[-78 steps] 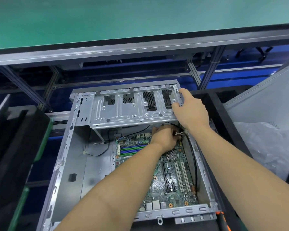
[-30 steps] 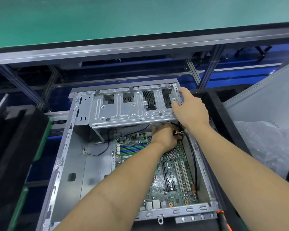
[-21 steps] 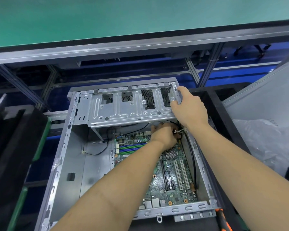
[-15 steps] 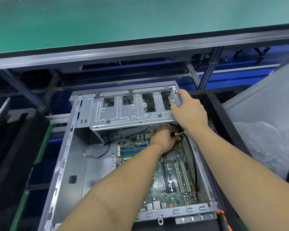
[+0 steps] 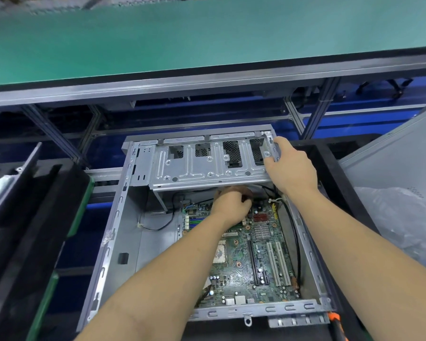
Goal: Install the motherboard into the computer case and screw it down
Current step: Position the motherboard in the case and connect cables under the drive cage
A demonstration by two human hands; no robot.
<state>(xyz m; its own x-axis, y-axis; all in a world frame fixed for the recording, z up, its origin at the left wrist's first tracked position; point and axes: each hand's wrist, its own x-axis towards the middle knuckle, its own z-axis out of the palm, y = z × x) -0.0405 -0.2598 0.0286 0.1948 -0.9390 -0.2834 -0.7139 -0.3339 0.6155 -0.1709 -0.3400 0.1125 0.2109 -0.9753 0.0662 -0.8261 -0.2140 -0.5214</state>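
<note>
Fingers (image 5: 228, 193) under drive cage (image 5: 207, 166) — motherboard (image 5: 251, 257) below.

Even, bright light falls from above and gives soft shadows only. The green tabletop (image 5: 207, 38) is evenly lit, with a pale sheen along its metal edge. Under it the blue frame area sits in deep shade. The drive cage (image 5: 207, 166) shines with mild glare on its pressed ribs and casts a dark band over the far end of the circuit board (image 5: 256, 254), where the left hand (image 5: 231, 205) is dim and slightly blurred. Straight rails bow toward the edges from the wide lens. The far top strip is smeared and out of focus. The plastic bag (image 5: 399, 217) looks washed out.
</note>
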